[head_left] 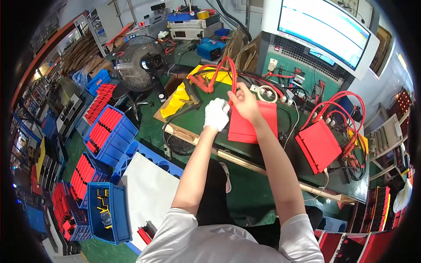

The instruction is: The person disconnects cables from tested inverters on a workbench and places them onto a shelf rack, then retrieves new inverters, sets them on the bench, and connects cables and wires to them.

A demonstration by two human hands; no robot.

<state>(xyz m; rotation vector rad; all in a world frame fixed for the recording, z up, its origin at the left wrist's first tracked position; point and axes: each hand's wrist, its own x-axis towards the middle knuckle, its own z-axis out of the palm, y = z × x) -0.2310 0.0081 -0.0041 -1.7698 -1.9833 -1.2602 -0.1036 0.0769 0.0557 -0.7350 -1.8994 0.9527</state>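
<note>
A red box-shaped unit [252, 125] lies on the green bench top [195, 122]. At its upper left corner is my left hand [217, 114], in a white glove, with its fingers curled in; what they grip is hidden. My bare right hand [246, 103] is above the unit, its fingers closed round a thick red cable [233, 72] that loops up and back. Left of the hands, a red clamp [202, 83] and a black clamp [191, 94] rest on and beside yellow sheeting [177, 103].
A second red unit [319, 146] with looped red cables is at the right. A monitor [324, 33] stands behind. A fan [138, 63] is back left. Blue crates [113, 151] of red parts and a white board [149, 193] are at the lower left.
</note>
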